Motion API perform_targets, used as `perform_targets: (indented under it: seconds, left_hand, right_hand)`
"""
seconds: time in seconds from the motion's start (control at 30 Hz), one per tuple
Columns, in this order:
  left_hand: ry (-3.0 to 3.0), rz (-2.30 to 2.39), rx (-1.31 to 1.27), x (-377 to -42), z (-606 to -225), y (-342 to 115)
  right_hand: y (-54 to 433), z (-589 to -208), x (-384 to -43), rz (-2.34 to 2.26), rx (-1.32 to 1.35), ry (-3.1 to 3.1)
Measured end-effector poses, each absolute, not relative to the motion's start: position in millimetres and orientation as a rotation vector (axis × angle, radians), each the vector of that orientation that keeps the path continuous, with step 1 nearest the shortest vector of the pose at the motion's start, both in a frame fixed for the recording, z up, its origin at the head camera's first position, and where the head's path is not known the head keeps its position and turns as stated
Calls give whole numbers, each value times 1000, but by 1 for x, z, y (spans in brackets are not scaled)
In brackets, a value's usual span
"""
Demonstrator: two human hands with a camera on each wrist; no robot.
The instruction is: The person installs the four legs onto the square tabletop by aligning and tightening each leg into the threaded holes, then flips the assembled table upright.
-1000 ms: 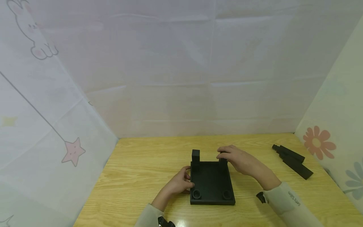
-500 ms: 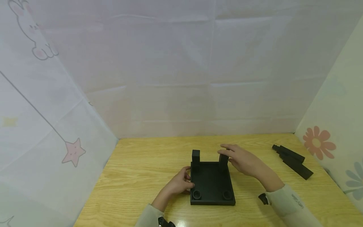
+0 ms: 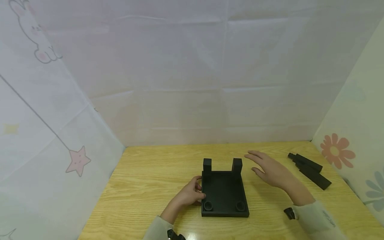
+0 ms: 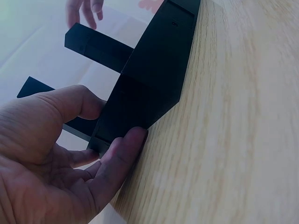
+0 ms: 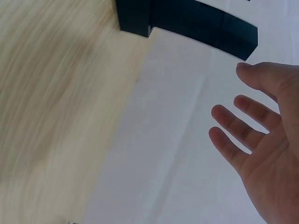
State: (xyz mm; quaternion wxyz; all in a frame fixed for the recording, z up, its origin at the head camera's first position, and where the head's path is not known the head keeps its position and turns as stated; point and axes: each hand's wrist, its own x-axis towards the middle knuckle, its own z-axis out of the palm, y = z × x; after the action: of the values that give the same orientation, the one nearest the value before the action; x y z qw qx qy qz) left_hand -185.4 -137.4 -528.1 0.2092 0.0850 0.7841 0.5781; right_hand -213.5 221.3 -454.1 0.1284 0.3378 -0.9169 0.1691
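Observation:
A small black table (image 3: 223, 190) lies upside down on the wooden surface, its rimmed underside facing up. Two square legs, a left one (image 3: 207, 166) and a right one (image 3: 237, 166), stand upright at its far corners. Round sockets (image 3: 208, 205) show at both near corners. My left hand (image 3: 187, 193) grips the left edge, thumb over the rim and fingers against the outer side, as the left wrist view shows. To the right of the right leg, my right hand (image 3: 271, 170) hovers with fingers spread and holds nothing; the right wrist view shows its thumb near the leg's end (image 5: 243, 39).
Two loose black legs (image 3: 315, 176) lie crossed over each other at the right of the wooden tabletop (image 3: 144, 183); a narrow stepped tip shows at the far end. Printed cloth walls (image 3: 186, 100) enclose the back and both sides.
My right hand has let go of the top of the far right leg and moved right, fingers opening. The left hand and the upturned table have stayed in place.

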Motion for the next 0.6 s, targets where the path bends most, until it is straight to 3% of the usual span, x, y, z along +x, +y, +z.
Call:
perform_targets:
  seconds: [0.6]
  left_hand:
    - [2198,1585,252,-185,-526,-137]
  right_hand:
    - [281,-464,-196,545,726,-2736]
